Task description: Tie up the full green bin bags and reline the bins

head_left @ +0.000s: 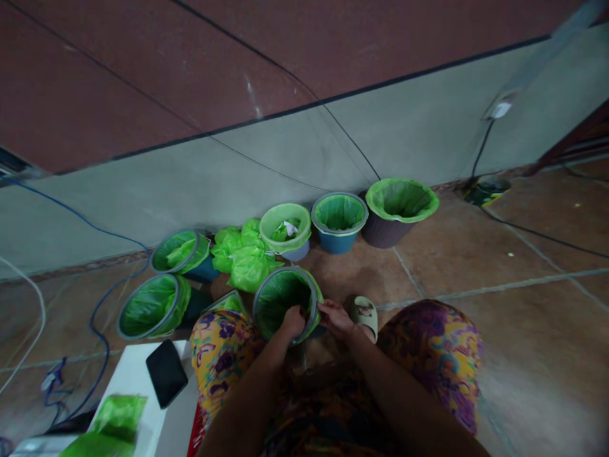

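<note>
Tilted between my knees is a bucket (313,293) with a grey rim, lined with a green plastic bin liner (280,301) folded over its edge. My left hand (294,322) reaches inside the opening near the right side, its fingers curled; what they hold, if anything, is hidden. On the outside of the same rim, my right hand (335,318) pinches the overhanging liner between thumb and fingers. A square bin with green lining (232,303) sits just left of the bucket, partly behind my knee.
Lined buckets stand along the wall, including a dark ribbed one (386,233) and a blue one (339,242). Stuffed green bags (252,266) lie between them. Two lined buckets (147,308) lean at left. A phone (166,373) and green plastic (118,416) rest on a white box (136,362).
</note>
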Tool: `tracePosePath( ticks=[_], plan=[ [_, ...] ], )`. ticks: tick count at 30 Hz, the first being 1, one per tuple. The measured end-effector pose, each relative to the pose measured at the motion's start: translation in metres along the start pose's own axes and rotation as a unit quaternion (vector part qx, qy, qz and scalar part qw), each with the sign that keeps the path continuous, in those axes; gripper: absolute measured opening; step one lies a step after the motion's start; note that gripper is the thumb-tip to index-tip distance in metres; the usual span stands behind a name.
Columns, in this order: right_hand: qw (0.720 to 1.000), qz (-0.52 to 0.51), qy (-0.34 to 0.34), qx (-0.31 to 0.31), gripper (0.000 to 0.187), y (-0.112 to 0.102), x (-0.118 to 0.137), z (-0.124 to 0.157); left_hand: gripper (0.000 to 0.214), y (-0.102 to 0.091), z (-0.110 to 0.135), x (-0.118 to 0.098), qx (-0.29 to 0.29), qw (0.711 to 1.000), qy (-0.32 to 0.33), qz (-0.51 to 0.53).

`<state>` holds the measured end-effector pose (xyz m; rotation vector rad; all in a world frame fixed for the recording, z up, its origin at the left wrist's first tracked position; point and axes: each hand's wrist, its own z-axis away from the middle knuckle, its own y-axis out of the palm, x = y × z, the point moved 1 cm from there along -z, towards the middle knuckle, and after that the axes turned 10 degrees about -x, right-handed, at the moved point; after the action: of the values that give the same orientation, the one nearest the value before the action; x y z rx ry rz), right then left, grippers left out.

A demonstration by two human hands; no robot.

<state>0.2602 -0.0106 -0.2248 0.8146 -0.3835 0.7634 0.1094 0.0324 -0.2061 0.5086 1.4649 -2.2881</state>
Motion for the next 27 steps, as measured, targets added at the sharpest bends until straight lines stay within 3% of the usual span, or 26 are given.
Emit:
tracePosePath(
  ticks=[9,15,20,22,27],
  plan=[
    [0.998,-0.035,0.032,-0.033,0.037,0.000,-0.001,0.001,0.028,0.001,-0.002,0.002,0.019,0.999,0.011,0.033],
    [0.998,-0.032,0.050,-0.007,0.027,0.003,0.007,0.009,0.036,-0.014,0.015,0.014,0.140,0.974,-0.025,0.178],
    [0.998,-0.028,-0.003,0.051,0.039,0.010,0.013,0.016,0.030,-0.030,0.021,0.018,0.177,0.957,-0.072,0.218],
    [0.998,-0.028,-0.021,0.047,0.043,0.011,0.013,0.016,0.024,-0.033,0.019,0.016,0.170,0.969,-0.051,0.171],
    [0.999,-0.012,-0.032,0.014,0.044,0.010,0.006,0.010,0.019,-0.029,0.013,0.011,0.086,0.995,0.009,0.054]
  ],
)
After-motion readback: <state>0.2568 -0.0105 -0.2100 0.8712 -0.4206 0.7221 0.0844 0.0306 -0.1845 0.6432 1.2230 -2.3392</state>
